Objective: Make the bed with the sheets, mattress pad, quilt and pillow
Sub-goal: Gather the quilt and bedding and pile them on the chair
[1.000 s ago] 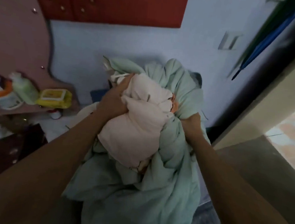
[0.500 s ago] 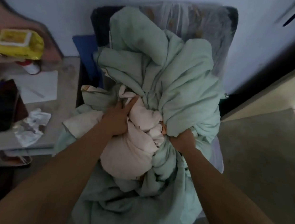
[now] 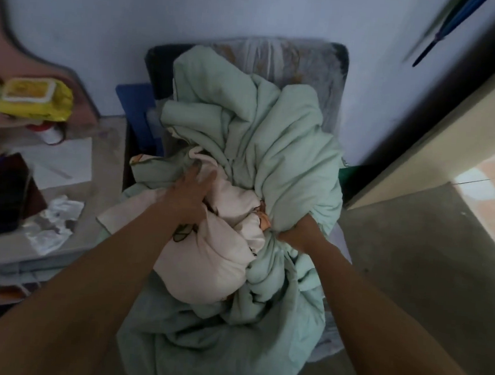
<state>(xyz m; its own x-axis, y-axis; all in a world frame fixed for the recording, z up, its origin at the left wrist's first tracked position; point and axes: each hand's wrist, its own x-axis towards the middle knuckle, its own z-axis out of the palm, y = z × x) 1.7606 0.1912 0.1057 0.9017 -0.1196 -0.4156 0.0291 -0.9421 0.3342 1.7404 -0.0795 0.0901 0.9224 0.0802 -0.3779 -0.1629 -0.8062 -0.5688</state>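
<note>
Atop sheet (image 3: pixel 205 258) — left hand (image 3: pixel 191 194) (now flat)

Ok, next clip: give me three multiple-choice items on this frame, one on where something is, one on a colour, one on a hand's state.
1. Where does the yellow packet lie?
A. on the floor by the doorway
B. on the shelf at the left
C. in the person's hand

2. What colour is the large crumpled quilt?
A. dark red
B. black
C. pale green

3. What is the right hand doing?
A. gripping a fold of the quilt
B. hanging free of the bedding
C. lying flat on the floor

Answers:
1 B: the packet sits on the brown shelf at the left edge of the view.
2 C: its folds are a pale green throughout.
3 A: its fingers are curled into the green fabric.
</note>
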